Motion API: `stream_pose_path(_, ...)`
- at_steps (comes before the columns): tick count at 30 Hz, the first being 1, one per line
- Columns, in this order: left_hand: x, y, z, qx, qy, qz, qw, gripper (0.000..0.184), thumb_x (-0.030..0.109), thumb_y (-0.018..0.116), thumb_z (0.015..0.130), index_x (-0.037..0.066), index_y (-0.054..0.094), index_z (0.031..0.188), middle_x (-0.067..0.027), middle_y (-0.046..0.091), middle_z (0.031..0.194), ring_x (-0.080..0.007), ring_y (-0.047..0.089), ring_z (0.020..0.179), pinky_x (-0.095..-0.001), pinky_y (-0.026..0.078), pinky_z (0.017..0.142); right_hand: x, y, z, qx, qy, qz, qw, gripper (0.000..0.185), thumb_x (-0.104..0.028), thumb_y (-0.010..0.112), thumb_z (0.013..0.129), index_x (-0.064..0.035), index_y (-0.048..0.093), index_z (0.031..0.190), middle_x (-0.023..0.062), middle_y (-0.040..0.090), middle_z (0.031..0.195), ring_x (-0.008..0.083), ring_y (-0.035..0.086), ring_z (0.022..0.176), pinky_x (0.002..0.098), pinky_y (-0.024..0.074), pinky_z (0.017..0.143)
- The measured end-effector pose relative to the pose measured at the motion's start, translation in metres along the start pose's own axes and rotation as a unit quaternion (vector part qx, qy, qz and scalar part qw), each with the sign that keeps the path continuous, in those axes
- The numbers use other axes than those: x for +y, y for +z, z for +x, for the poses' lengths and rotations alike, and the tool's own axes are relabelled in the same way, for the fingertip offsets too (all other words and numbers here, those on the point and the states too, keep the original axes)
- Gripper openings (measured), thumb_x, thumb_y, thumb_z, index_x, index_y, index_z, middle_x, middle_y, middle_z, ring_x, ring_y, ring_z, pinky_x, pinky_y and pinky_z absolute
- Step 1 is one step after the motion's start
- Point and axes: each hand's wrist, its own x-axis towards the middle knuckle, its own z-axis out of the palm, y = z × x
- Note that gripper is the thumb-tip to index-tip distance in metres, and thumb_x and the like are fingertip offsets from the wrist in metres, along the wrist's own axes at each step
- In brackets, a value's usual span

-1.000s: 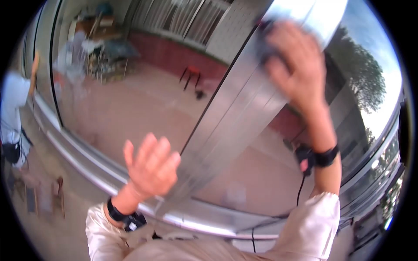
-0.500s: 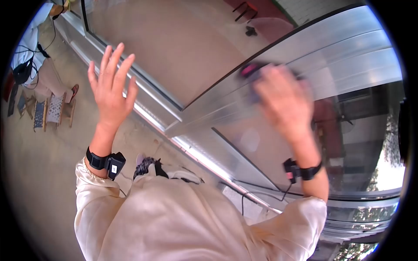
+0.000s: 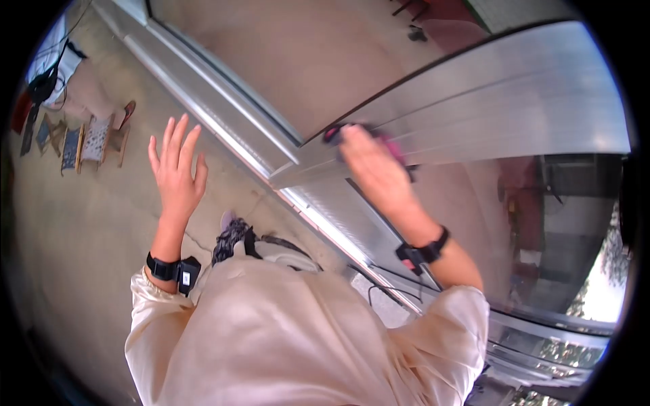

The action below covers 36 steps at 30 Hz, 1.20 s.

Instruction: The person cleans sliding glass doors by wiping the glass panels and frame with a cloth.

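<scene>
My right hand (image 3: 376,166) presses a dark cloth with pink patches (image 3: 394,146) against the broad metal rail (image 3: 494,88) of a glazed door or window frame. Bits of the cloth stick out on both sides of the fingers, and the rest is hidden under the palm. Held up in the air to the left, my left hand (image 3: 177,169) has its fingers stretched and slightly apart, touching nothing. Each wrist wears a black strap with a small box.
Glass panes (image 3: 271,54) lie above and below the rail. A metal sill track (image 3: 223,128) runs diagonally along the floor. At the far left, a person (image 3: 81,88) is beside folding stools (image 3: 95,142). A cable (image 3: 379,287) hangs near my right arm.
My right hand has slid left and slightly down along the rail with the cloth, toward the frame's corner. My left hand stays raised and open, a little lower in view.
</scene>
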Motion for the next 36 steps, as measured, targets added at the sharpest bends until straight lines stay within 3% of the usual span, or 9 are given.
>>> stream_pose_path(3, 0.016, -0.001, 0.001, -0.014, 0.032, -0.018, 0.999, 0.052, 0.002, 0.059, 0.077, 0.011, 0.052, 0.128, -0.0086, 0.046, 0.141, -0.0284, 0.038, 0.135, -0.0531, 0.02, 0.111, -0.026, 0.07, -0.014, -0.074, -0.078, -0.073, 0.991, 0.049, -0.007, 0.05, 0.08, 0.0037, 0.047, 0.129, 0.0182, 0.036, 0.147, 0.0262, 0.028, 0.141, 0.0341, 0.0226, 0.117)
stream_pose_path(8, 0.035, -0.012, -0.004, -0.045, 0.063, -0.012, 0.997, 0.052, 0.002, 0.059, 0.076, 0.011, 0.053, 0.127, -0.0093, 0.046, 0.141, -0.028, 0.039, 0.134, -0.0519, 0.02, 0.111, -0.033, 0.088, -0.025, -0.097, -0.068, -0.012, 0.993, 0.046, -0.011, 0.047, 0.088, 0.0009, 0.046, 0.133, 0.0122, 0.039, 0.146, 0.0226, 0.032, 0.138, 0.0325, 0.0218, 0.117)
stream_pose_path(11, 0.025, -0.024, -0.011, -0.017, 0.04, 0.016, 0.999, 0.051, 0.002, 0.061, 0.076, 0.01, 0.054, 0.126, -0.0095, 0.047, 0.14, -0.0294, 0.041, 0.132, -0.0548, 0.021, 0.11, 0.017, -0.039, -0.004, 0.037, 0.0, -0.087, 0.996, 0.043, -0.009, 0.054, 0.083, -0.0106, 0.054, 0.125, 0.0034, 0.048, 0.14, 0.0178, 0.043, 0.131, 0.0359, 0.0349, 0.11)
stream_pose_path(17, 0.009, -0.043, -0.024, -0.019, -0.029, 0.062, 0.997, 0.049, 0.004, 0.061, 0.078, 0.011, 0.055, 0.126, -0.0093, 0.047, 0.14, -0.0283, 0.041, 0.133, -0.0531, 0.021, 0.11, 0.092, -0.187, 0.028, 0.206, 0.104, -0.277, 0.933, 0.043, -0.018, 0.066, 0.078, -0.0219, 0.061, 0.121, -0.0011, 0.056, 0.133, 0.0204, 0.047, 0.128, 0.0393, 0.031, 0.102)
stream_pose_path(22, -0.006, -0.039, -0.028, -0.053, -0.058, 0.079, 0.994, 0.053, 0.004, 0.061, 0.079, 0.011, 0.051, 0.13, -0.0091, 0.046, 0.142, -0.0265, 0.04, 0.134, -0.0505, 0.022, 0.11, 0.052, -0.034, 0.031, 0.1, 0.007, -0.017, 0.995, 0.043, -0.004, 0.059, 0.077, -0.006, 0.056, 0.12, 0.008, 0.053, 0.135, 0.0238, 0.047, 0.129, 0.04, 0.0368, 0.106)
stream_pose_path(24, -0.005, -0.039, -0.03, -0.076, -0.063, 0.086, 0.991, 0.052, 0.005, 0.061, 0.08, 0.011, 0.051, 0.131, -0.0091, 0.045, 0.143, -0.0266, 0.04, 0.134, -0.0506, 0.022, 0.11, 0.026, 0.024, 0.019, -0.026, -0.041, 0.017, 0.999, 0.043, -0.008, 0.051, 0.083, 0.0029, 0.051, 0.124, 0.0162, 0.039, 0.145, 0.0252, 0.033, 0.138, 0.0348, 0.0236, 0.116)
stream_pose_path(26, -0.009, -0.038, -0.032, -0.087, -0.057, 0.095, 0.99, 0.051, 0.006, 0.06, 0.081, 0.011, 0.051, 0.13, -0.0094, 0.046, 0.142, -0.0274, 0.041, 0.133, -0.0513, 0.022, 0.11, 0.004, 0.091, 0.01, -0.025, -0.04, 0.092, 0.995, 0.044, 0.0, 0.052, 0.078, 0.0047, 0.049, 0.121, 0.0184, 0.039, 0.144, 0.0275, 0.037, 0.136, 0.0403, 0.0331, 0.111)
stream_pose_path(34, -0.015, -0.054, -0.049, -0.124, -0.052, 0.16, 0.978, 0.051, 0.008, 0.059, 0.082, 0.011, 0.05, 0.132, -0.011, 0.044, 0.143, -0.0281, 0.041, 0.134, -0.0517, 0.021, 0.11, -0.072, 0.24, -0.004, -0.155, -0.1, -0.067, 0.981, 0.038, -0.012, 0.043, 0.088, 0.0043, 0.052, 0.121, 0.0186, 0.04, 0.143, 0.0283, 0.03, 0.138, 0.0375, 0.0185, 0.118)
stream_pose_path(36, -0.011, -0.059, -0.058, -0.141, -0.057, 0.157, 0.976, 0.053, 0.009, 0.06, 0.083, 0.012, 0.048, 0.134, -0.0111, 0.043, 0.144, -0.0291, 0.041, 0.133, -0.0517, 0.019, 0.111, -0.09, 0.255, 0.006, -0.298, -0.088, -0.049, 0.949, 0.042, -0.016, 0.047, 0.087, 0.0029, 0.052, 0.124, 0.0172, 0.039, 0.145, 0.0276, 0.027, 0.14, 0.0341, 0.0159, 0.118)
